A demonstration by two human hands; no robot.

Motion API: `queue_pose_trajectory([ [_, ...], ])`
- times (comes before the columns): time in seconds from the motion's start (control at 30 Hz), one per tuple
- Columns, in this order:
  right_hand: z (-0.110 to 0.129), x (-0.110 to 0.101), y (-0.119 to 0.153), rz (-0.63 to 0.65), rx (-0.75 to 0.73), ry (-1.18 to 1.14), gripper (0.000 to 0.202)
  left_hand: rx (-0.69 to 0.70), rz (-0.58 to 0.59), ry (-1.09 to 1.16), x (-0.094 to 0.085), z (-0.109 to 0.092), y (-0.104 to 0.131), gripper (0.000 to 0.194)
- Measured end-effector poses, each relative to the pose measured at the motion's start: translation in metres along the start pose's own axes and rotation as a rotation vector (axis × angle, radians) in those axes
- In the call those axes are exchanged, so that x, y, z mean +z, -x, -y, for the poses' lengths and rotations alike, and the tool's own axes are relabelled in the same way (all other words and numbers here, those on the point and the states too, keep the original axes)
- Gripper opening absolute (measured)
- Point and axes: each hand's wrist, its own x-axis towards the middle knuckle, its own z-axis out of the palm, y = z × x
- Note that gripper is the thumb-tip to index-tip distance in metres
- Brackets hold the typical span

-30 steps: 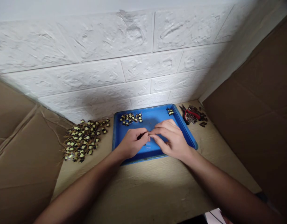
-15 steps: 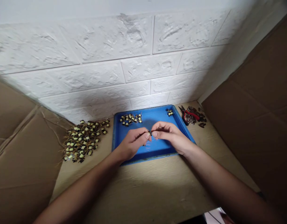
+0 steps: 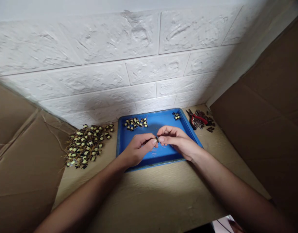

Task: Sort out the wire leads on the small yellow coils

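Observation:
Over the blue tray [image 3: 160, 162], my left hand [image 3: 136, 149] pinches a small black-and-yellow wire-wound coil [image 3: 157, 139] between thumb and fingertips. My right hand [image 3: 179, 140] meets it from the other side, thumb and index finger closed at the coil's right end; whether they grip its body or a wire is too small to tell. Thin coppery wire bits [image 3: 154, 152] lie on the tray floor below the hands. Similar coils [image 3: 135, 123] sit in a group at the tray's back left, and a few more coils [image 3: 176, 116] are in its back right corner.
Left of the tray is a large heap of coils [image 3: 85, 145] with wire leads. Red-handled pliers [image 3: 199, 120] lie at the right among small metallic and dark pieces [image 3: 210, 129]. Cardboard panels [image 3: 265, 106] flank the wooden table [image 3: 149, 197], and a white brick-patterned wall [image 3: 153, 71] closes the back.
Both hands stay together over the tray with only slight finger movement. The coil between them has turned a little and shifted slightly right.

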Motion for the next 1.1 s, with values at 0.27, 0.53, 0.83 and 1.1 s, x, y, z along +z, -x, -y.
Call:
queue_pose_trajectory([
  [0.27,-0.005,0.0,-0.001,0.004,0.011,-0.008,0.019,-0.008,-0.011,0.016,0.0,-0.003,-0.001,0.031],
  [0.53,-0.002,0.004,0.0,-0.084,-0.146,0.231,0.025,-0.039,-0.052,-0.12,-0.001,-0.003,-0.003,0.033],
  [0.83,0.009,0.007,0.018,-0.172,-0.789,0.995,0.044,-0.073,-0.1,-0.17,0.001,0.0,-0.004,0.036],
  [1.1,0.007,0.002,0.018,-0.066,-0.936,1.304,0.016,-0.076,-0.096,-0.216,0.0,0.0,-0.004,0.035],
])
